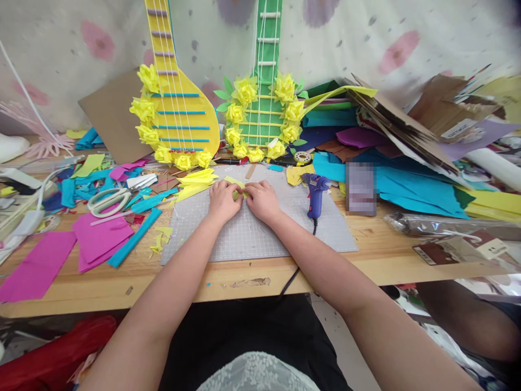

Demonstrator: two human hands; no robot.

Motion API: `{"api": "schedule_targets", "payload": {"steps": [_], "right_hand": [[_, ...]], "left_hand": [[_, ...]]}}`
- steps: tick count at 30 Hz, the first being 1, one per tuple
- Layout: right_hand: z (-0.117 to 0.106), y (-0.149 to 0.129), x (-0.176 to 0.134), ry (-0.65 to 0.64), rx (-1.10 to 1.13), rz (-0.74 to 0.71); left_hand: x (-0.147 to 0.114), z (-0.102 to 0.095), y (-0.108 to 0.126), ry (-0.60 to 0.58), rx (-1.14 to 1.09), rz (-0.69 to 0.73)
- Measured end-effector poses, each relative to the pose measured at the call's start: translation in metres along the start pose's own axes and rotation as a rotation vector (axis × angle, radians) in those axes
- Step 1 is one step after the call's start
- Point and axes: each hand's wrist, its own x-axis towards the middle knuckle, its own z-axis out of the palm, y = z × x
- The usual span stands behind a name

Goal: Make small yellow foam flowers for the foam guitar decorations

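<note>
My left hand [223, 201] and my right hand [261, 201] meet over the grey cutting mat [260, 241], fingertips nearly touching. Both have their fingers bent and closed on a small piece of yellow paper [233, 181], which shows just beyond the fingertips. How it is folded is partly hidden. To the left of my left hand lies a stack of yellow paper strips [194, 183]. A blue glue gun [315, 198] rests on the mat to the right of my right hand, its black cord running off the table's front edge.
At the back stand a yellow paper instrument [191, 120] and a green one [266, 117], both trimmed with yellow paper flowers. Scissors [109, 202], magenta paper [100, 239] and scraps crowd the left. Blue paper [415, 190], cardboard [407, 125] and a plastic-wrapped roll [448, 225] fill the right.
</note>
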Motion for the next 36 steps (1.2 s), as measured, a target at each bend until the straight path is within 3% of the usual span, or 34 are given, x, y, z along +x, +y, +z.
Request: {"api": "schedule_targets", "payload": {"steps": [6,12,16,28,32,36], "right_hand": [[-0.001,0.0,0.0,-0.016,0.016,0.006],[-0.006,0.002,0.001,-0.029,0.104,0.001],[-0.007,0.009,0.003,0.033,0.212,0.066],[-0.004,0.003,0.002,0.069,0.276,0.171],[-0.003,0.0,0.006,0.07,0.311,0.227],[0.006,0.008,0.013,0.117,0.519,0.304]], "left_hand": [[-0.002,-0.003,-0.003,-0.022,-0.005,-0.014],[-0.001,-0.008,-0.015,0.009,-0.056,0.085],[0.001,-0.013,-0.022,0.004,-0.062,0.133],[-0.002,-0.008,-0.009,0.102,0.111,0.024],[-0.001,-0.006,-0.007,0.101,0.073,0.04],[0.001,-0.007,-0.01,0.099,-0.043,0.017]]}}
